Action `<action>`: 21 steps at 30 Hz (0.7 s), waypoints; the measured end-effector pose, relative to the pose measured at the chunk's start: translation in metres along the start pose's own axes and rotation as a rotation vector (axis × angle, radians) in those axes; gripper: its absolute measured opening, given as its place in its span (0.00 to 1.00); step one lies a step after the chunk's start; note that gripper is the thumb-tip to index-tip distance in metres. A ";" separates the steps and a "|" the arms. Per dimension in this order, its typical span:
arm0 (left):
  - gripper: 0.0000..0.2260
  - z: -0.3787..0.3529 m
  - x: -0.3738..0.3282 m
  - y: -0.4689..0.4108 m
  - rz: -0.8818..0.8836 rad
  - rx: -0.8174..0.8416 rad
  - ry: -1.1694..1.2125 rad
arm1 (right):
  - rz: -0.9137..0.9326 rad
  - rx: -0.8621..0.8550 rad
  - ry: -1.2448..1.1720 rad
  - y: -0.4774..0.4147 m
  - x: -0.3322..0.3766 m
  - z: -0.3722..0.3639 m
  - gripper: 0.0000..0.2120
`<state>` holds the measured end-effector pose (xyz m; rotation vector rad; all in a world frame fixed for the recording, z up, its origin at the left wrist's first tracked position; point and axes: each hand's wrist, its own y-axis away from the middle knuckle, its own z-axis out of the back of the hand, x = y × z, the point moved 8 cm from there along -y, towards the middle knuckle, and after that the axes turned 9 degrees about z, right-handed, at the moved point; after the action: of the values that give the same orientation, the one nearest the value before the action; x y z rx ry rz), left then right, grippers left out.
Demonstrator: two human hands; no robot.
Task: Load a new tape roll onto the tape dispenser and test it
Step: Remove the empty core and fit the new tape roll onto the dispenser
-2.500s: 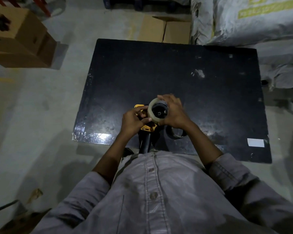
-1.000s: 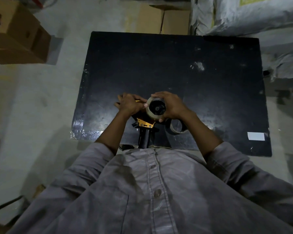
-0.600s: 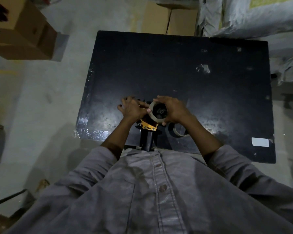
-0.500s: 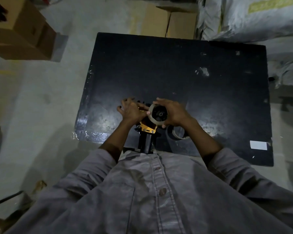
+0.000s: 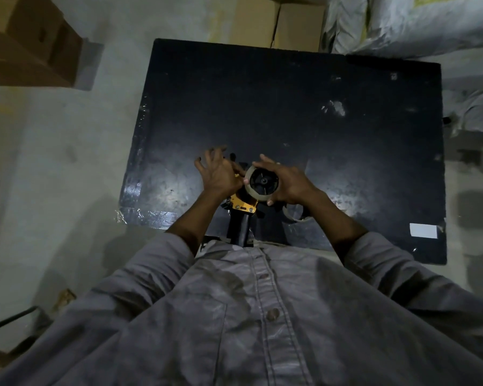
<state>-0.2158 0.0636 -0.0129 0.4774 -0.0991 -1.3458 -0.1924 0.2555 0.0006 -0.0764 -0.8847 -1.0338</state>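
Surface: black tabletop [image 5: 290,107], scuffed and glossy in patches, reaching well beyond both hands; crinkled clear film along its edge to the left of the left hand. Pale concrete floor [image 5: 53,162] on all sides.

Writing: white label [image 5: 423,230] on the tabletop, well to the right of the right hand, with no legible text. Yellow print on the grey sacks [image 5: 416,20] beyond and right of the hands, too blurred to read.

Surroundings: 1 cardboard box [image 5: 31,43] far to the left beyond the hands; flat cardboard [image 5: 276,20] past the table's far edge. 1 empty tape core [image 5: 294,213] on the tabletop just under the right wrist.

Task items: tape dispenser [image 5: 241,207], yellow frame and black handle, between the hands, handle pointing toward the grey shirt [image 5: 262,316]. Tape roll [image 5: 263,181] seated on the dispenser's black hub.

Hands: right hand [image 5: 290,185] clasped around the roll's rim, thumb at its near edge. Left hand [image 5: 219,174] beside the roll, fingers spread wide, covering the dispenser's front; whether it pinches anything cannot be told.
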 end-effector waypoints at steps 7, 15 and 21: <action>0.16 -0.009 -0.009 -0.005 -0.035 -0.065 -0.112 | -0.043 0.018 -0.004 0.004 -0.006 -0.010 0.62; 0.15 0.001 0.033 0.049 -0.005 -0.399 0.311 | -0.077 -0.101 -0.100 0.003 -0.013 -0.022 0.61; 0.11 -0.047 0.056 0.073 0.610 0.269 0.898 | -0.064 -0.129 -0.101 0.004 -0.018 -0.021 0.61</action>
<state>-0.1202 0.0334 -0.0381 1.1357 0.3012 -0.4396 -0.1804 0.2611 -0.0236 -0.2117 -0.9159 -1.1549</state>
